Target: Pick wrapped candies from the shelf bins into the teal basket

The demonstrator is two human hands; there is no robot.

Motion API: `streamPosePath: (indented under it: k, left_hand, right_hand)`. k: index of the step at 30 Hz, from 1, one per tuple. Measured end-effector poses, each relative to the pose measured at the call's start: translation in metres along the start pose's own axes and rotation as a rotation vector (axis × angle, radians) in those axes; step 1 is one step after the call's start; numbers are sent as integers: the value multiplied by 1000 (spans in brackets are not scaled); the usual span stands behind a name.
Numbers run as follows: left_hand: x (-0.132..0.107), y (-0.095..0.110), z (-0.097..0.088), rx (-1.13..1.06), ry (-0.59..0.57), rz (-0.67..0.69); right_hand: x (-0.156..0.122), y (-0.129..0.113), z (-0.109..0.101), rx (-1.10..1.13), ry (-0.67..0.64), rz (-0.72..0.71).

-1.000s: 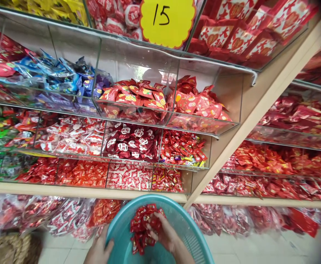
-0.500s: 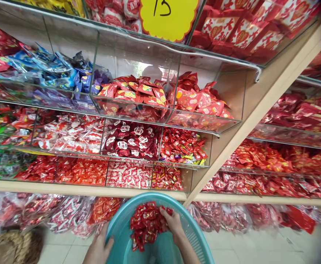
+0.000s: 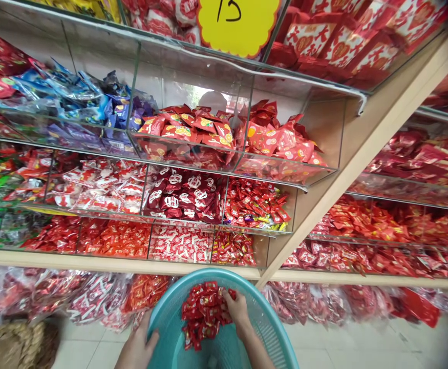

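Note:
A turquoise plastic basket [image 3: 162,307] with a slotted wall stands at the lower middle, holding a heap of small red-wrapped candies [image 3: 204,312]. My left hand [image 3: 140,341] is closed on the basket's left rim, thumb inside and the other fingers outside. Inside the basket, my right hand [image 3: 239,310] is at the right side of the heap. Its fingers are bent together around red-wrapped candy, partly covering it.
Ahead rise shelves with clear bins of wrapped candy [image 3: 185,195], split by a slanting wooden panel [image 3: 346,154]. Bagged candies [image 3: 97,297] lie below on the tiled floor [image 3: 89,341]. A woven basket [image 3: 20,341] sits lower left, and a yellow price sign [image 3: 239,25] hangs above.
My right hand has shifted slightly left over the candy heap. The left hand keeps its hold on the rim, and the basket stays in place.

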State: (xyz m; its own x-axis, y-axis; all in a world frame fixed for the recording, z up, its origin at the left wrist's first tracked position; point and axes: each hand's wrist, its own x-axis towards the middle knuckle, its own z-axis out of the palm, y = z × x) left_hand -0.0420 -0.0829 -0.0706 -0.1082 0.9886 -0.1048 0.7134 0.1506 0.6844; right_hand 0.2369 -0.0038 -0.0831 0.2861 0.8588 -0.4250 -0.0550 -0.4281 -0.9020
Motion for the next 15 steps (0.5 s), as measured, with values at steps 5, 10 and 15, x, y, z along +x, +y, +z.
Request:
streamPosePath:
  k: [5,10,15]
  left_hand:
    - [3,-7,5,6,20,0]
    - [1,-8,5,-6,5,1]
    - [0,-3,2,-44,31,-10]
  right_hand:
    - [0,2,-2,19,15,-5]
    - [2,0,-7,72,30,1]
    - [-2,-10,-12,367,25,35]
